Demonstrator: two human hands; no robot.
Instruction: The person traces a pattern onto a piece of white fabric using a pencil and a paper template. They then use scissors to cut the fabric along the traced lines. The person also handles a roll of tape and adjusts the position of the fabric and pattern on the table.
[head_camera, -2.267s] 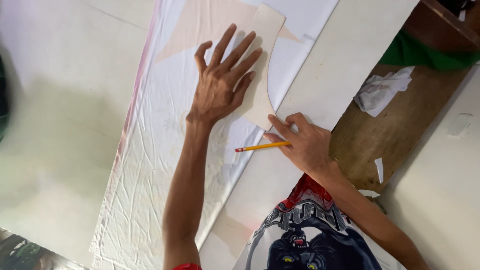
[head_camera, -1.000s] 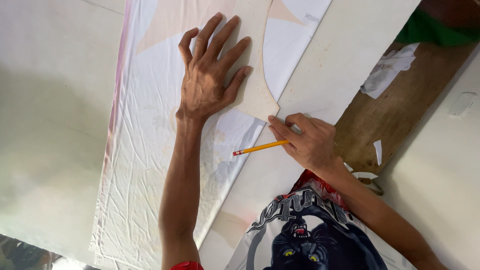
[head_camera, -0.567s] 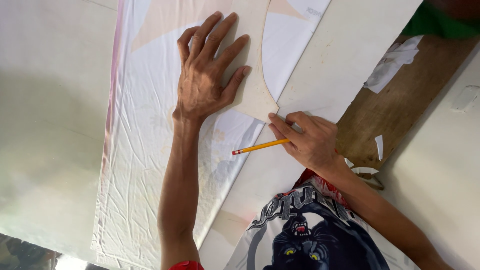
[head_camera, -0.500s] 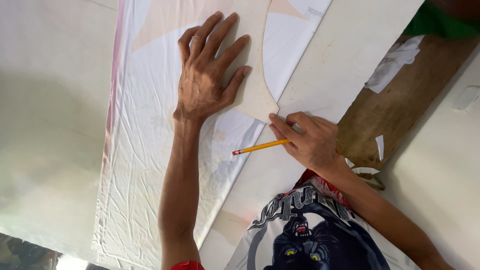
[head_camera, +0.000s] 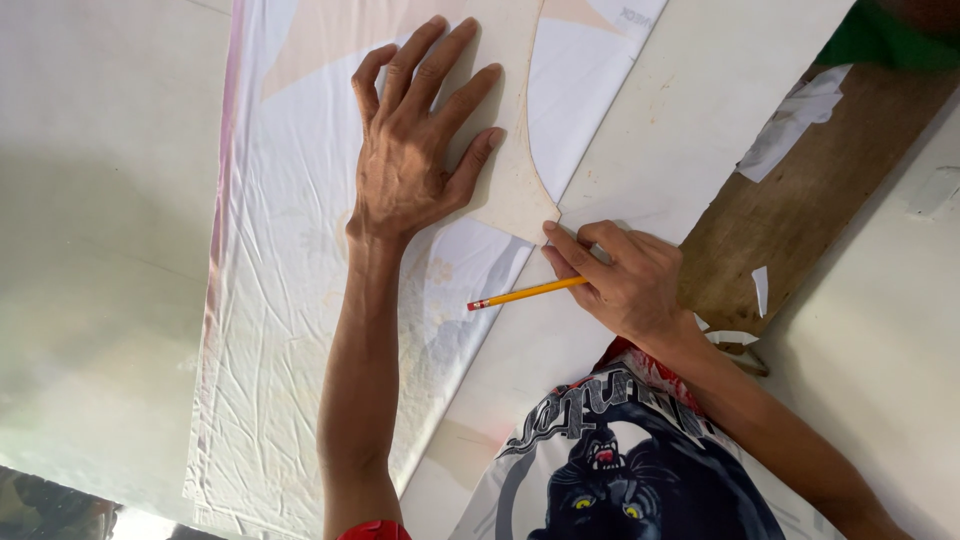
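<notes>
My left hand (head_camera: 415, 150) lies flat, fingers spread, pressing a beige paper pattern piece (head_camera: 515, 195) onto white fabric (head_camera: 290, 300) with a pink edge. The pattern has a curved edge running to a pointed corner. My right hand (head_camera: 625, 280) grips a yellow pencil (head_camera: 528, 292) with a red eraser end. Its fingertips rest right at that pointed corner, and the pencil tip is hidden under the fingers. The fabric is spread over a white table (head_camera: 100, 200).
A brown wooden board (head_camera: 800, 220) with white paper scraps (head_camera: 795, 125) lies at the right. Green cloth (head_camera: 885, 45) shows at the top right. A metal object (head_camera: 740, 352) pokes out under the board. My printed shirt (head_camera: 620, 470) fills the bottom.
Both hands keep their places on the pattern and the pencil. Only the view has shifted slightly, with the pattern corner sitting a little lower in the frame.
</notes>
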